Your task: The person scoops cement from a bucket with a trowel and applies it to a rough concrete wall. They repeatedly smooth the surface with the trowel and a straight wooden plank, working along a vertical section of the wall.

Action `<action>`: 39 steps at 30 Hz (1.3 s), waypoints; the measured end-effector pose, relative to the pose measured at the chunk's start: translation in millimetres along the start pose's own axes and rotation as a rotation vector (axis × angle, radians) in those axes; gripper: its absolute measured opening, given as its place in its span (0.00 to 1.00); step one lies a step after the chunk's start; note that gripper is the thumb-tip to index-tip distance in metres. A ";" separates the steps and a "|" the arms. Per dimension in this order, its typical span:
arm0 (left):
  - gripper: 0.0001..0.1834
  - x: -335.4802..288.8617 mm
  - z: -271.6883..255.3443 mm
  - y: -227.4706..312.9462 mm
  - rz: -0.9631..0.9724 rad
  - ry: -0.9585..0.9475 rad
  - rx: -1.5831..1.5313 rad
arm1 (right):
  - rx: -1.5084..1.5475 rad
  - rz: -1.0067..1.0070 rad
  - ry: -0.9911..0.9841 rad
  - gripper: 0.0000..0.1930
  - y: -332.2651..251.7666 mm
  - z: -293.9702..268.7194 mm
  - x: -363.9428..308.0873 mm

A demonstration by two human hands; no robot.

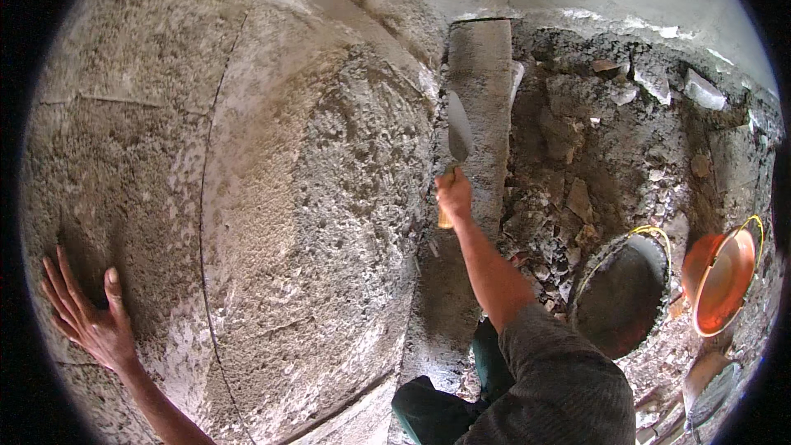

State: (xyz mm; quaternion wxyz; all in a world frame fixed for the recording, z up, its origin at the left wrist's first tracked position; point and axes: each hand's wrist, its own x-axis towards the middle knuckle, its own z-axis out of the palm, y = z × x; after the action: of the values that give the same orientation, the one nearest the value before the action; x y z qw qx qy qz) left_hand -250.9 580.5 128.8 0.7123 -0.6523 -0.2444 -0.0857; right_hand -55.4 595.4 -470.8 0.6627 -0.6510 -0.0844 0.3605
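My right hand (454,196) is closed round the wooden handle of a pointing trowel (459,130). Its grey blade points away from me, over a long flat concrete strip (480,58) that runs along the foot of the wall. Far to the left, my left hand (91,317) lies with fingers spread against the rough, cement-coated wall (255,222) and holds nothing. Between the two hands, the wall has a patch of coarser, darker mortar (362,165). Whether the blade touches the wall or the strip, I cannot tell.
Right of the strip lies broken rubble (581,198) with pale chunks (703,91) at the far end. A mortar-crusted bucket (624,297) with a yellow handle stands near my right arm. Beyond it are an orange bucket (725,280) and a grey container (713,391).
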 end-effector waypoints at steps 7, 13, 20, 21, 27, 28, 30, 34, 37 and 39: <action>0.39 -4.3 -0.7 -1.8 -0.002 -0.001 -0.012 | 0.348 0.386 -0.141 0.10 -33.0 26.4 16.7; 0.35 -3.1 -5.8 0.4 -0.001 0.037 -0.062 | 0.581 0.254 -0.210 0.08 -81.9 46.7 -44.6; 0.36 -6.6 -9.4 4.9 -0.140 -0.090 0.041 | 0.497 0.066 -0.335 0.08 -159.0 47.7 -128.1; 0.36 1.4 -17.9 6.8 -0.177 -0.273 0.200 | 0.524 0.064 -0.379 0.08 -169.2 44.3 -142.6; 0.37 -0.5 -33.9 14.2 -0.248 -0.508 0.383 | 0.687 0.320 -0.605 0.08 -196.2 17.0 -259.4; 0.37 -0.3 -33.8 13.6 -0.256 -0.487 0.360 | 0.693 0.407 -0.664 0.08 -202.6 7.0 -273.2; 0.37 -4.6 -29.9 8.5 -0.264 -0.445 0.315 | 0.757 0.418 -0.675 0.10 -194.1 -13.5 -302.8; 0.32 -40.3 -13.0 -18.2 -0.255 0.484 -0.527 | 0.550 0.372 -0.470 0.13 -199.6 -70.2 -344.2; 0.25 -77.3 -99.0 42.7 -0.451 0.438 -0.917 | 0.574 0.124 -0.143 0.15 -180.4 -134.7 -339.0; 0.23 -136.3 -144.5 82.9 -0.785 0.387 -1.431 | 0.524 -0.062 0.059 0.13 -183.8 -169.2 -343.9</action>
State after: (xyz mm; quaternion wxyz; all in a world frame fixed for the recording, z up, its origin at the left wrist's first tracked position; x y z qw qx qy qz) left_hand -298.1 424.5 -11.7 0.0745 -0.7881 -0.2138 -0.5724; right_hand -139.0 277.3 -201.5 0.8216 -0.4644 0.0114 0.3304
